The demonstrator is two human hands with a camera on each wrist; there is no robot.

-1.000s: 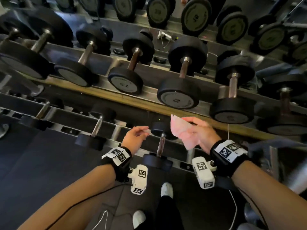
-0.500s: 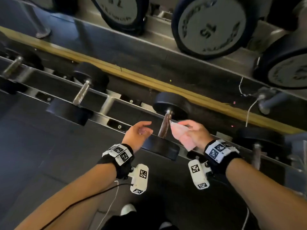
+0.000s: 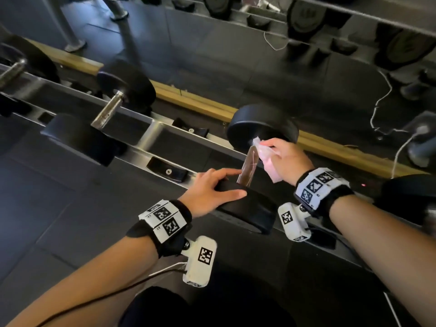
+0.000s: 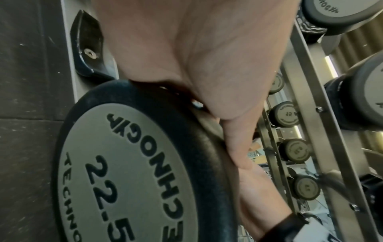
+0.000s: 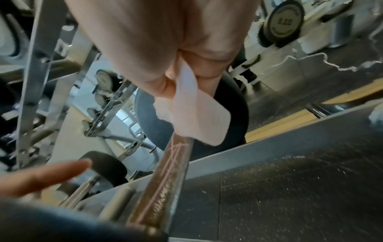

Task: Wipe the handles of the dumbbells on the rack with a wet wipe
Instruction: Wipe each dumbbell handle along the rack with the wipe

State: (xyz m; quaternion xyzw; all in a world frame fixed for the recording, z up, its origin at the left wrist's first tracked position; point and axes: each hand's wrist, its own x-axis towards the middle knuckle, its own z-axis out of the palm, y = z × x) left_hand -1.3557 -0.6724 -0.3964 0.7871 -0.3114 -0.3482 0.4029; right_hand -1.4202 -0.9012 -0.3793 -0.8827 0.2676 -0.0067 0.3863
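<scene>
On the lowest rack tier lies a black dumbbell with a brownish metal handle [image 3: 247, 168]. My left hand [image 3: 207, 190] rests on its near head [image 3: 250, 213], fingers straight over the top and thumb along the front edge. In the left wrist view my palm [image 4: 186, 49] covers the rim of the head [image 4: 124, 163], which is marked 22.5. My right hand [image 3: 287, 154] pinches a pale pink wet wipe [image 3: 269, 161] against the handle's upper end, just below the far head [image 3: 262, 121]. The right wrist view shows the wipe [image 5: 199, 117] draped over the handle [image 5: 165, 180].
A second dumbbell [image 3: 108, 109] lies to the left on the same steel rail [image 3: 153, 135], and another head [image 3: 405, 192] shows at the right. A wooden strip [image 3: 200, 102] runs behind the rail. A white cable [image 3: 382, 102] trails on the dark floor.
The view has closed in on the lowest tier. My left hand went from hovering to resting on the near head. My right hand brought the wipe onto the handle's upper end.
</scene>
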